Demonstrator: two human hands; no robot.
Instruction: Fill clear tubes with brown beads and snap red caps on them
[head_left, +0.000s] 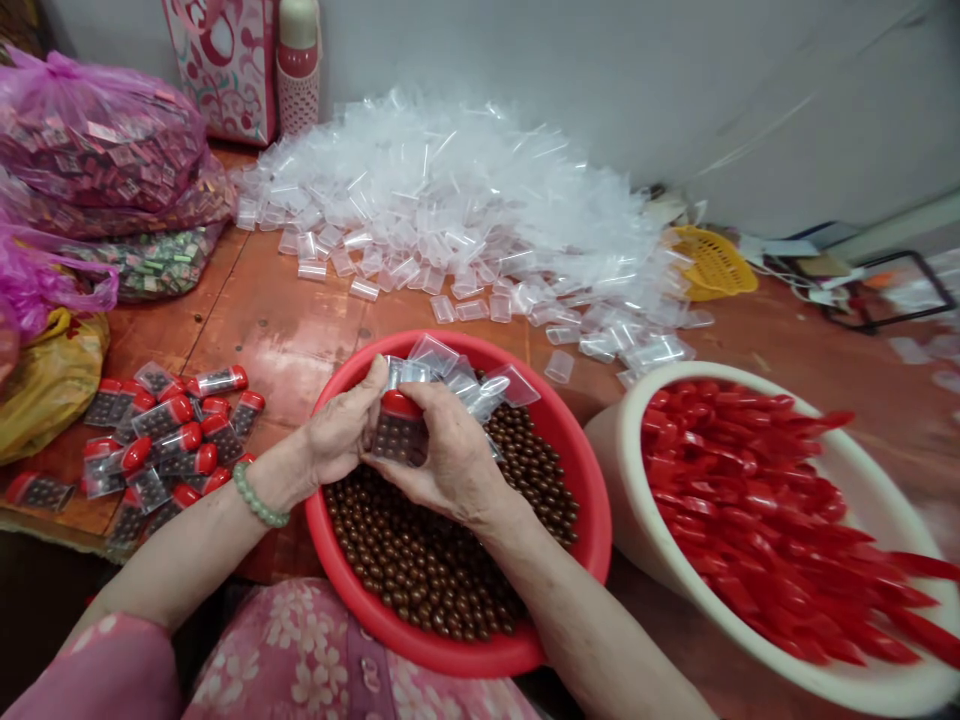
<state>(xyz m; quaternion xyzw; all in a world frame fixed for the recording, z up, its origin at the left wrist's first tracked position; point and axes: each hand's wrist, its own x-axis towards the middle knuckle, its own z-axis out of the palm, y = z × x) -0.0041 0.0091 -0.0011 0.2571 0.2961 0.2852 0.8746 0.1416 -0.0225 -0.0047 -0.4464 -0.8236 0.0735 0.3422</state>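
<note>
My right hand (454, 450) grips a small clear plastic container (400, 440) with a red cap, full of round brown balls. The thumb lies by the cap and the fingers run beneath. At its left side my left hand (345, 425) is closed against the same container, thumb pointing up; its fingertips are partly hidden. Both hands are above a red basin (592, 500) holding many shiny brown balls (420, 560). Clear empty containers (487, 390) lie on the balls at the basin's far side, just behind my hands.
Capped, filled containers (176, 435) lie piled at left, near the table edge. Clear empty containers (450, 190) form a large heap along the wall. A white tub (626, 470) of red plastic pieces (750, 500) stands at right. Packed pink bags (97, 140) and a yellow basket (712, 265) sit farther back.
</note>
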